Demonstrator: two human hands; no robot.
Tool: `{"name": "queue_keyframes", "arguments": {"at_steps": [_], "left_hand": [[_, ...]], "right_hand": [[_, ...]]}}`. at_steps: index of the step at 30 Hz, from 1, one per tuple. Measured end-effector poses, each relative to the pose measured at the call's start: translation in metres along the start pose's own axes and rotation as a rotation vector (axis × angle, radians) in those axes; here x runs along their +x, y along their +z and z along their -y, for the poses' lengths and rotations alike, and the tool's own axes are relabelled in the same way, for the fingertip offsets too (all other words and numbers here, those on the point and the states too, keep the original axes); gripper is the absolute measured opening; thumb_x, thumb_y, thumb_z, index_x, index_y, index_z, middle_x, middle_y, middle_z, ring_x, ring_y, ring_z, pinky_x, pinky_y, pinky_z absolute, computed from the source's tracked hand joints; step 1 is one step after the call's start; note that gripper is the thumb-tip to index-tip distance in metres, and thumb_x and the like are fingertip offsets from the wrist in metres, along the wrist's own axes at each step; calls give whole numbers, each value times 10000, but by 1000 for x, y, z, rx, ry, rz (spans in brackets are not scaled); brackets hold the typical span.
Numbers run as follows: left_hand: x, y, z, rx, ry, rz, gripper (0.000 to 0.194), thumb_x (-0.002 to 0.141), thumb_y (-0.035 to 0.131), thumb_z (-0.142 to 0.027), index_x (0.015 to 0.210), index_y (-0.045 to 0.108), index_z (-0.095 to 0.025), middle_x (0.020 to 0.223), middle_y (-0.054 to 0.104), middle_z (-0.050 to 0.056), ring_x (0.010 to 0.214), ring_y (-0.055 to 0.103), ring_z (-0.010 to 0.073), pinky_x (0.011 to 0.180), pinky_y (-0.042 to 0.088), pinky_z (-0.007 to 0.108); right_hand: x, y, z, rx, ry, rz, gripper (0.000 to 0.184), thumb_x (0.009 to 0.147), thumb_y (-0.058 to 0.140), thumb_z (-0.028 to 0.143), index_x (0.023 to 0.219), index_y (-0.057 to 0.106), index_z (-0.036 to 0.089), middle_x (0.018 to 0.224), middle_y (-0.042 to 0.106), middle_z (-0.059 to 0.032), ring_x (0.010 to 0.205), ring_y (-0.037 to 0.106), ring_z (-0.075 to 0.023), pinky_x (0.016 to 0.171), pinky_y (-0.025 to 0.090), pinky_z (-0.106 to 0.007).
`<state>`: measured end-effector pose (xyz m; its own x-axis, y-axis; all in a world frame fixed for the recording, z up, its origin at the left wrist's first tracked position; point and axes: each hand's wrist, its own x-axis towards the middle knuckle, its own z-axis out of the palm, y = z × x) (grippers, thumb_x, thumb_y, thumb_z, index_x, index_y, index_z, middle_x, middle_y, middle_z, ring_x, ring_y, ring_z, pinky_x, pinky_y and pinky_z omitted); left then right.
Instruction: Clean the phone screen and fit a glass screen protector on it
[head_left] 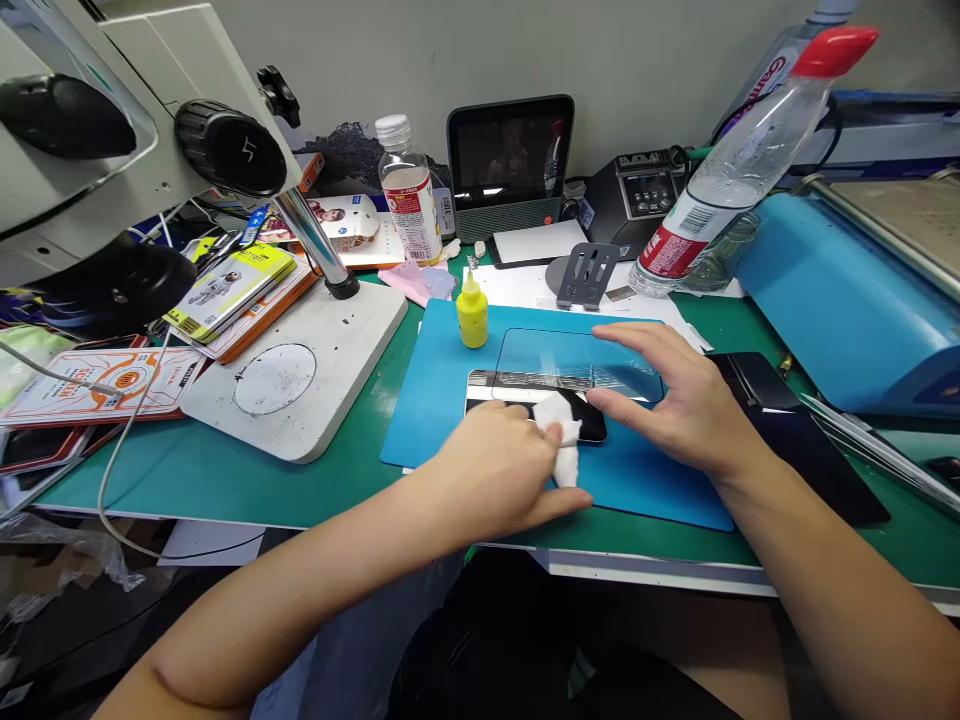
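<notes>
A dark phone (510, 388) with a shiny screen lies flat on a blue mat (427, 400) at the bench front. My left hand (499, 465) is closed around a small white wad of cloth (562, 430), pressing it on the phone's near edge. My right hand (675, 400) lies with fingers stretched out flat, its fingertips resting on the phone's right end, holding it down. A small yellow dropper bottle (472, 315) stands upright just behind the phone on the mat.
A microscope's white base (300, 375) and head occupy the left. Boxes (225, 290) are stacked at far left. A plastic bottle (409, 190), small screen (510, 160) and metal stand (589, 275) stand at the back. A blue roller machine (847, 300) fills the right; another dark phone (757, 385) lies beside it.
</notes>
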<state>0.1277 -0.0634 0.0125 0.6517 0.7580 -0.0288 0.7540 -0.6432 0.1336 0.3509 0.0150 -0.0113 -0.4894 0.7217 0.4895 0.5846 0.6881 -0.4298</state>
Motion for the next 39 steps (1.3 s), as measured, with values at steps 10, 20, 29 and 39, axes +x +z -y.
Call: {"name": "queue_keyframes", "arguments": {"at_steps": [10,20,29,39], "left_hand": [[39,9,-38,-58,-126,-56,477,1035,507,-521,1168,707,-109,856,741,161,791,745,269,610,488,334],[41,3,-26,-19,-302,2,603,1081,387,-504,1408,581,-37,1018,768,204,789,764,280,549,419,324],[-11,-7,17,121,-548,93,636,1062,330,-618,1520,483,-204,855,785,117,797,774,303,540,367,293],[-54,8,33,156,-578,78,575,1064,347,-595,1493,515,-251,778,764,67,750,748,288,534,322,297]], "right_hand": [[0,-2,-3,-11,3,-17,503,908,696,400,1392,596,305,1327,682,-105,1225,643,-366,1051,506,-583],[1,-4,-1,6,36,-53,530,908,702,421,1410,579,300,1314,691,-108,1232,642,-354,1074,502,-567],[-1,-5,-2,15,52,-66,537,897,717,436,1391,599,261,1316,689,-113,1242,633,-350,1073,499,-558],[-3,-1,-2,39,25,37,543,901,716,436,1403,586,274,1346,670,-109,1252,628,-349,1064,512,-557]]}}
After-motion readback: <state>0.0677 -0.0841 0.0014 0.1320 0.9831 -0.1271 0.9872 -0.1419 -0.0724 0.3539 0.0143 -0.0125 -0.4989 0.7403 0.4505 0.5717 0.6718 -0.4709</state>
